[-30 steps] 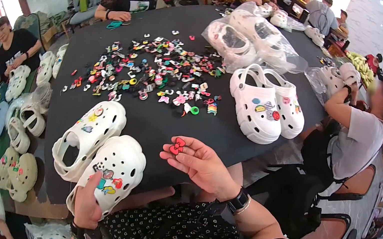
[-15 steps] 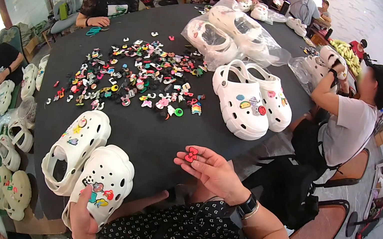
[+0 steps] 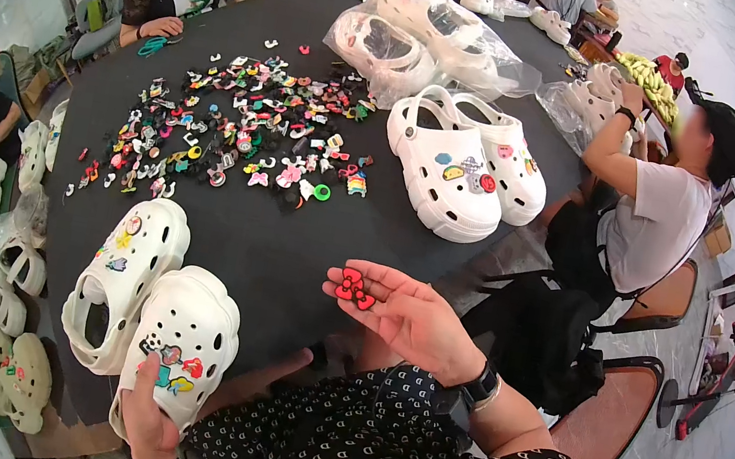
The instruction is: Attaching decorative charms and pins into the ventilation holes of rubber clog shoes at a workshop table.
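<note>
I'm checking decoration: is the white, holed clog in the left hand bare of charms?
No, the white, holed clog in the left hand has several small, colourful charms on its upper.

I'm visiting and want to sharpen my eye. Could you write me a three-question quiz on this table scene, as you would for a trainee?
1. What is the main colour of the bow charm in the person's right grip?

2. True or false: the left grip is on a white clog that already bears several charms.

3. Seen from the wearer's view, where are the loose charms relative to the bagged clogs?
A) Inside the bag
B) To the right
C) To the left

Key: 1. Red. 2. True. 3. C.
</note>
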### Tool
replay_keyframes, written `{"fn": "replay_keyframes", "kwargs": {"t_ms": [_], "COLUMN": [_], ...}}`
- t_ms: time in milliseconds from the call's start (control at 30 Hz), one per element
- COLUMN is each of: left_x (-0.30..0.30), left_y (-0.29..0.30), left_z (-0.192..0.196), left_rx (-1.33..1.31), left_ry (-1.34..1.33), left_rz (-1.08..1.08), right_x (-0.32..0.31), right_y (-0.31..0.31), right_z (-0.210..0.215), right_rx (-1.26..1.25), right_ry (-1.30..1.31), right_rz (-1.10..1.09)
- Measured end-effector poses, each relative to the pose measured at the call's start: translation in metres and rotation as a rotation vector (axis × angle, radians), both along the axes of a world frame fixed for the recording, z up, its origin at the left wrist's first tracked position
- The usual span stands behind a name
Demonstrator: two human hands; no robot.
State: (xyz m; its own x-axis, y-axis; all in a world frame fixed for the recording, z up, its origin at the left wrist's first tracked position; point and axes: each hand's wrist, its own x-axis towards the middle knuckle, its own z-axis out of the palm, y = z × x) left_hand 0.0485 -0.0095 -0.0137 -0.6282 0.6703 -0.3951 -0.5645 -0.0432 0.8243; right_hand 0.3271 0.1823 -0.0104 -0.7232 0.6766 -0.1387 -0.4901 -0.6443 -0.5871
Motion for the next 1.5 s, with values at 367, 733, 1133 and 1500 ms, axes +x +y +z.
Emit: {"fn": "replay_keyframes", "kwargs": {"t_ms": [367, 733, 1133, 1500], "left_x": [-0.002, -0.002, -0.035, -0.009], "left_y": [-0.001, -0.001, -0.031, -0.007], "left_z": [-0.004, -0.001, -0.051, -0.031], "left_rx": [0.089, -0.004, -0.188, -0.317], "left_ry": [0.026, 0.017, 0.904, 0.67], "left_rz": [-0.083, 0.027, -0.154, -0.111], "right_x": [0.007, 0.026, 0.166, 0.476], "right_y": [0.0, -0.006, -0.005, -0.052], "right_z": [0.009, 0.0, -0.03, -0.174], "right_rx": [-0.092, 0.108, 0.126, -0.058], "right_ry": [0.019, -0.035, -0.305, -1.398], "right_rz": [0.014, -0.063, -0.63, -1.286]}}
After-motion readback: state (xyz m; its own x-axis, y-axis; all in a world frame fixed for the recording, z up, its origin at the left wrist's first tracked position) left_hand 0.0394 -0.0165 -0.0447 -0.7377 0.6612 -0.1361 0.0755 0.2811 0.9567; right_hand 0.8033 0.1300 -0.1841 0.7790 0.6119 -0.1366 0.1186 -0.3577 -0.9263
